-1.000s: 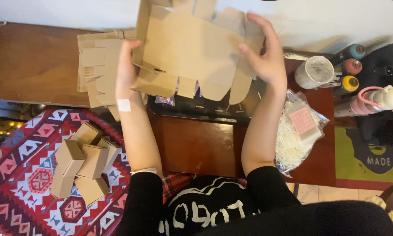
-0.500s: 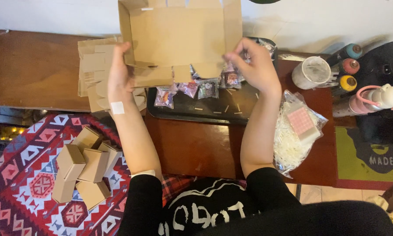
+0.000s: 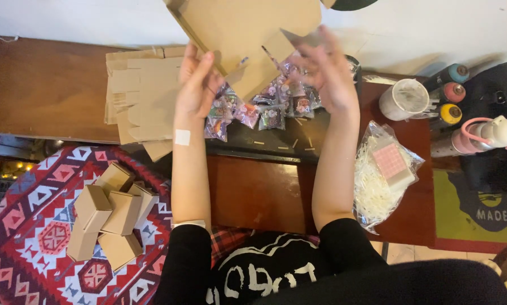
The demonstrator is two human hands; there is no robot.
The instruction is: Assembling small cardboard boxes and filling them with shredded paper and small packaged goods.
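1. Left hand (image 3: 197, 85) is pinching the lower left edge of the cardboard box blank (image 3: 247, 34), fingers closed.
2. Right hand (image 3: 326, 76), blurred, is gripping its right flap.
3. The blank is hanging above the black tray (image 3: 276, 144).

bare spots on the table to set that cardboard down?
Free: the brown tabletop between the forearms, below the black tray; also the wood left of the flat cardboard stack. Crowded: tray full of small packets, right side with bag, cup, bottles.
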